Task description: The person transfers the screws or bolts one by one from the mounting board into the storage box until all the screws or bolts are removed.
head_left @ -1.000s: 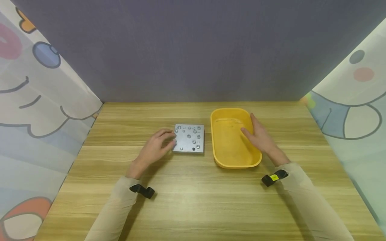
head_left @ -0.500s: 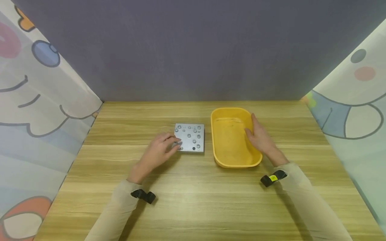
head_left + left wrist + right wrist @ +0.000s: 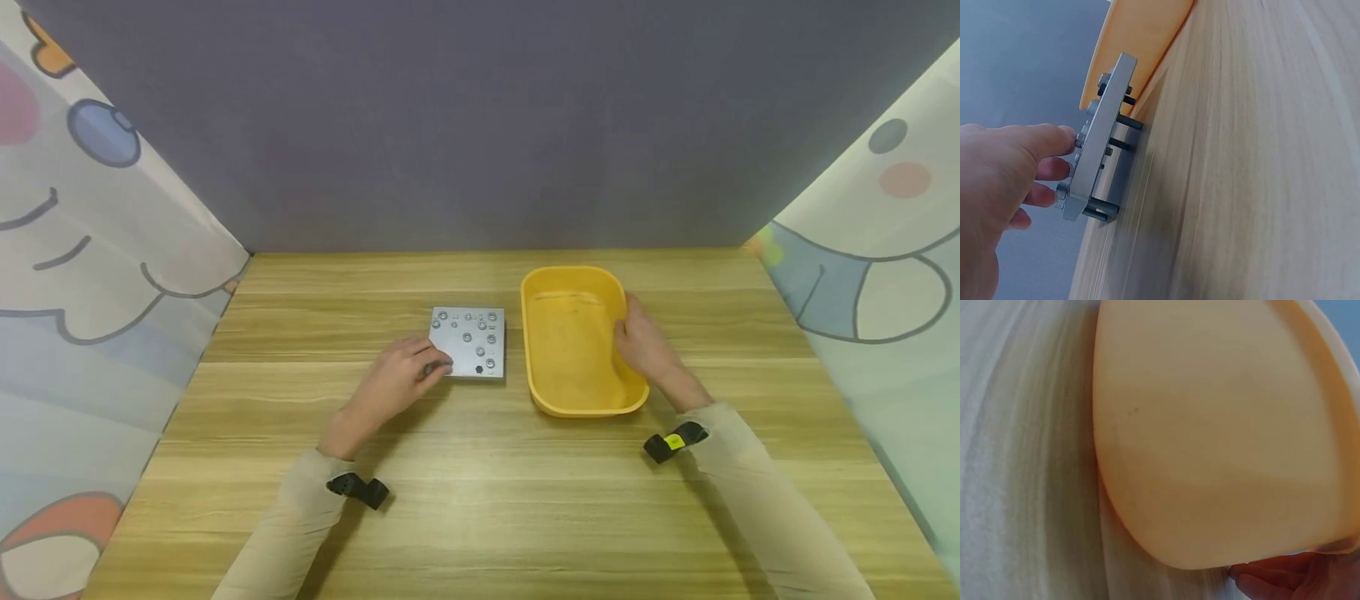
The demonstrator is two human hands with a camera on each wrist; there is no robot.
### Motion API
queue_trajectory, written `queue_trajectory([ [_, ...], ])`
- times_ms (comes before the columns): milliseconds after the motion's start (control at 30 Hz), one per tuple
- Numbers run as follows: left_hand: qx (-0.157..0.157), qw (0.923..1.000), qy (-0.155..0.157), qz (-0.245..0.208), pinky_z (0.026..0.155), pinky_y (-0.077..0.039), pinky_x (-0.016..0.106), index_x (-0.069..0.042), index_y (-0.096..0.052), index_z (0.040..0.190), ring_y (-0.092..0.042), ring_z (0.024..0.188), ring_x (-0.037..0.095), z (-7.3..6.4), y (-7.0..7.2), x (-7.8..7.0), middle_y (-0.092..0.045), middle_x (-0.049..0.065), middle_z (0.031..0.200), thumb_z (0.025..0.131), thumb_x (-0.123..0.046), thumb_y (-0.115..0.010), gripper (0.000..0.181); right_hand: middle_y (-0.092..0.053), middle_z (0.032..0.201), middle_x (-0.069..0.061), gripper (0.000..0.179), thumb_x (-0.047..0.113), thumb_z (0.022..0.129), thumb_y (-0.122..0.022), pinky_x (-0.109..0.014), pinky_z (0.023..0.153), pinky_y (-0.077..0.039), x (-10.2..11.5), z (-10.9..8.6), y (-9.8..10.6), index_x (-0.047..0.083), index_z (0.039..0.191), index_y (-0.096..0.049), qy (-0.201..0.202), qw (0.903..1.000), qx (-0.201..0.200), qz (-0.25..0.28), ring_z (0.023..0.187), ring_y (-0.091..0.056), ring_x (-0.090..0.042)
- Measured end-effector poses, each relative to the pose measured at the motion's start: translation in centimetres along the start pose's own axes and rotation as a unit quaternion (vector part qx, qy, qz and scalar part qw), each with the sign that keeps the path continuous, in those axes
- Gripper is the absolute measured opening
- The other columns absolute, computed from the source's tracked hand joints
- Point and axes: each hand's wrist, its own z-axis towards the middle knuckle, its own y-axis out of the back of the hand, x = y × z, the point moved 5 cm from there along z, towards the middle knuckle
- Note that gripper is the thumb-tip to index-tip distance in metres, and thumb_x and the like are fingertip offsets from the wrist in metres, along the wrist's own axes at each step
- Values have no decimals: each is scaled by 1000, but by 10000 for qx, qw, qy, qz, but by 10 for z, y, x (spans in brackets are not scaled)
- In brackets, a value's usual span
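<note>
A square silver metal plate [image 3: 453, 350] with several socket-head bolts through it lies left of the tray in the head view. From the side, in the left wrist view, threaded bolt shanks [image 3: 1105, 205] stick out under the plate. My left hand [image 3: 397, 379] is over its lower left corner, thumb and curled fingers pinching at a bolt [image 3: 1079, 140]; the fingers partly hide it. A yellow plastic tray [image 3: 527, 354] stands to the right. My right hand [image 3: 649, 346] grips its right rim, thumb inside and the fingers mostly hidden outside.
Everything sits on a wood-grain table [image 3: 480, 500]. A dark grey panel [image 3: 480, 125] rises behind it, and cartoon-printed curtains [image 3: 97, 275] hang at both sides. Each wrist carries a black strap mount [image 3: 360, 490].
My left hand has come from the plate's left edge onto its lower left corner, its fingertips closing together. My right thumb has drawn in against the tray's right rim.
</note>
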Motion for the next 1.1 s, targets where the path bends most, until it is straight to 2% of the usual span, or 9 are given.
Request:
queue_trajectory([
  [100, 18, 10000, 5, -20, 84, -59, 35, -9, -77, 97, -67, 83, 16, 0, 0, 0, -73, 1, 91, 91, -20, -80, 13, -42, 143, -47, 56, 7, 107, -32, -66, 105, -46, 0, -1, 0, -18, 154, -14, -86, 10000, -39, -7, 131, -48, -57],
  [233, 8, 10000, -56, -75, 79, -59, 33, -9, -77, 95, -66, 81, 15, 1, 1, -1, -73, 1, 90, 89, -18, -82, 12, -45, 140, -48, 56, 8, 108, -31, -65, 100, -50, 1, -2, 0, -18, 154, -13, -142, 9999, -26, 3, 127, -51, -57],
  [733, 40, 9998, -155, -134, 78, -59, 32, -8, -77, 95, -65, 79, 15, 2, 2, -3, -72, 1, 88, 88, -18, -83, 14, -45, 140, -48, 57, 9, 108, -32, -65, 101, -49, 1, -4, 1, -16, 155, -12, -211, 9997, -14, -105, 126, -52, -57],
  [1100, 114, 9998, -44, -125, 80, -59, 31, -7, -76, 98, -65, 82, 16, 0, 1, -4, -70, 1, 90, 91, -18, -80, 15, -49, 134, -49, 56, 8, 107, -31, -65, 97, -51, 3, -3, 0, -18, 154, -14, -242, 9991, 20, -345, 121, -56, -57],
])
